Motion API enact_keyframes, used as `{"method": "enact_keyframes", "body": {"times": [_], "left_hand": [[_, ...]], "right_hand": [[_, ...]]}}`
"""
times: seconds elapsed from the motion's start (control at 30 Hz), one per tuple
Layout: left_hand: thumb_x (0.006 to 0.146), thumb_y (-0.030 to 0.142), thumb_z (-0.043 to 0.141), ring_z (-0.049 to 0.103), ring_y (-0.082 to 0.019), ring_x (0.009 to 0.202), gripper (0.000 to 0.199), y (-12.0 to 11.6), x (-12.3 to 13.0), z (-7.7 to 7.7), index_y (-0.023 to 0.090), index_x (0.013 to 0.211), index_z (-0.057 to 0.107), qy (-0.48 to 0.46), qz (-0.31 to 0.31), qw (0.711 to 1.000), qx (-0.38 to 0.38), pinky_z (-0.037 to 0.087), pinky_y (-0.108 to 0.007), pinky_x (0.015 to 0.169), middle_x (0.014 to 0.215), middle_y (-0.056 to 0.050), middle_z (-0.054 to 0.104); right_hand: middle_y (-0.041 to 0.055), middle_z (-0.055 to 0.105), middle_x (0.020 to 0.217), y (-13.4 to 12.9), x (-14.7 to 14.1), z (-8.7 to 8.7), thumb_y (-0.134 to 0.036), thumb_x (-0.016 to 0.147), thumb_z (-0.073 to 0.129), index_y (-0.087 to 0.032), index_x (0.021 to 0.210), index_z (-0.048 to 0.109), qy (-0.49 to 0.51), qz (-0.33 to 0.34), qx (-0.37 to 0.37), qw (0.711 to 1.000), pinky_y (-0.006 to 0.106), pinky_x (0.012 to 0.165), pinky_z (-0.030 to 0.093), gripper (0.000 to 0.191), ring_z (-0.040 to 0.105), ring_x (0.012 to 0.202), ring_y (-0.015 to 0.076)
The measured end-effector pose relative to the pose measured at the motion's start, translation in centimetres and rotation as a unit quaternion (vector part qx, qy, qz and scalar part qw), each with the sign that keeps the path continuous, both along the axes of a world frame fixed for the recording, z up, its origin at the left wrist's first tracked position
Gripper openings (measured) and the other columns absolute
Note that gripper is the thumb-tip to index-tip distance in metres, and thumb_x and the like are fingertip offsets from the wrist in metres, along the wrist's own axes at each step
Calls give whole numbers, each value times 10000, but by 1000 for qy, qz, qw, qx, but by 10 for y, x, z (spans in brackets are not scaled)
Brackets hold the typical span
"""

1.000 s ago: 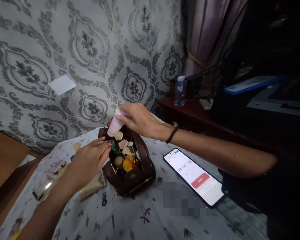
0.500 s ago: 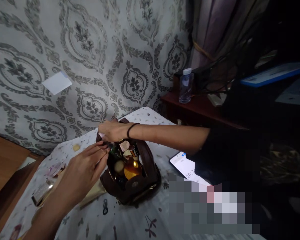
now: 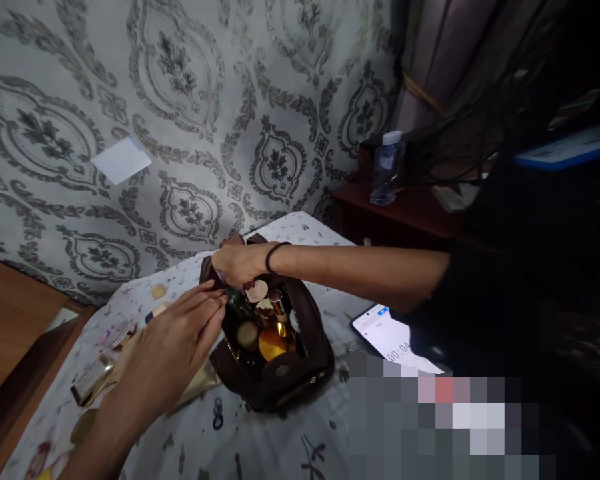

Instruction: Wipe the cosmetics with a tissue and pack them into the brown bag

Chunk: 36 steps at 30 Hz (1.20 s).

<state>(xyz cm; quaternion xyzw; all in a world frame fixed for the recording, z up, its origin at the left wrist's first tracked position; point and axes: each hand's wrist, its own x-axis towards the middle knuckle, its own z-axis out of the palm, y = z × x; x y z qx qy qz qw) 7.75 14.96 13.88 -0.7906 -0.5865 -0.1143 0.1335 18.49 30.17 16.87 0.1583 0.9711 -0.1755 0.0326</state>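
A dark brown zip bag (image 3: pixel 325 340) stands unzipped on a patterned bedsheet, filled with cosmetics. Inside it show an amber round container (image 3: pixel 276 343), a small tube with a shiny copper cap (image 3: pixel 277 303) and a pale round compact (image 3: pixel 257 291). My left hand (image 3: pixel 190 323) is at the bag's left rim, fingers together and curled over the edge. My right hand (image 3: pixel 243 263), with a black band at the wrist, reaches across to the bag's far end. Its fingers dip inside with a bit of something pale at them, mostly hidden.
Left of the bag lie several cosmetics, among them a clear case with a gold edge (image 3: pixel 93 379) and a gold-coloured pouch (image 3: pixel 197 387). A lit phone (image 3: pixel 380 327) rests at the right. On a reddish-brown table (image 3: pixel 350 200) stands a clear bottle (image 3: pixel 386 170). Patterned wallpaper rises behind.
The whole view has shifted slightly, so things sit a little further right. My right hand is slightly lower into the bag's far end; my left hand stays at the rim.
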Motion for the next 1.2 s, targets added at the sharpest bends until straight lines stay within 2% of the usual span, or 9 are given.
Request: {"method": "enact_keyframes", "body": {"times": [0.1, 0.3, 0.43, 0.67, 0.83, 0.93, 1.03, 1.13, 1.2], "left_hand": [[1012, 321, 383, 603, -238, 1223, 333, 1, 0, -2, 170, 1085, 670, 2, 2, 1000, 5, 518, -426, 1042, 1150, -72, 722], [1015, 336, 359, 594, -250, 1234, 362, 1, 3, -2, 170, 1131, 659, -17, 27, 999, 6, 539, -431, 1002, 1168, -78, 713], [1012, 320, 373, 584, -232, 1250, 353, 1, 3, -3, 171, 1169, 652, -42, 25, 999, 10, 520, -413, 1030, 1208, -79, 701], [1001, 281, 404, 611, -241, 1214, 314, 3, 5, -2, 185, 1126, 675, -55, 25, 998, 7, 522, -423, 1019, 1174, -78, 717], [999, 280, 409, 615, -252, 1209, 305, 5, 5, -4, 194, 1085, 689, -66, 25, 997, 6, 520, -425, 1009, 1156, -84, 721], [991, 276, 426, 643, -236, 1161, 294, 3, 3, -6, 189, 1087, 690, -133, 10, 990, 47, 518, -394, 1002, 1166, -90, 718], [985, 257, 436, 662, -206, 1107, 275, -6, -2, -5, 182, 1075, 685, -215, 6, 969, 121, 513, -333, 976, 1169, -93, 711], [978, 266, 452, 680, -198, 1012, 255, -24, -14, -7, 177, 1032, 684, -262, 27, 950, 170, 519, -303, 900, 1048, -83, 730], [972, 283, 469, 687, -190, 911, 241, -39, -25, -13, 178, 1019, 680, -273, 60, 945, 168, 525, -293, 829, 948, -68, 731]], "right_hand": [[137, 746, 873, -2, 5, 3, -71, 848, 557, -31, 1028, 717, -20, 8, 52, 998, 215, 650, 471, 244, 678, 792, 186], [169, 727, 1058, -2, 8, 3, -180, 954, 475, -29, 1115, 701, -19, 21, 98, 995, 227, 681, 449, 317, 669, 933, 206], [178, 719, 1086, -1, 5, 0, -145, 944, 467, -21, 1115, 699, -2, 1, 104, 995, 222, 676, 440, 314, 670, 962, 208], [217, 710, 1097, -5, -3, -3, -122, 902, 504, 2, 1072, 714, 4, -42, 110, 993, 237, 689, 456, 298, 674, 990, 248], [195, 728, 1037, -2, -5, -4, -124, 904, 499, -13, 1054, 717, -1, -55, 87, 995, 231, 711, 459, 287, 678, 944, 234], [159, 737, 1011, 2, -4, -6, -155, 911, 512, -56, 1033, 725, 12, -57, 71, 996, 212, 702, 462, 264, 680, 911, 213], [131, 741, 929, 4, -3, -7, -189, 953, 456, -69, 999, 725, 7, -60, 55, 997, 204, 648, 466, 298, 685, 793, 181], [129, 732, 917, 2, -2, -7, -192, 959, 441, -67, 967, 721, 10, -69, 56, 996, 207, 632, 458, 306, 673, 765, 174], [128, 730, 939, -1, -1, -7, -190, 951, 469, -69, 973, 715, 25, -69, 68, 995, 201, 644, 447, 275, 663, 789, 170]]}}
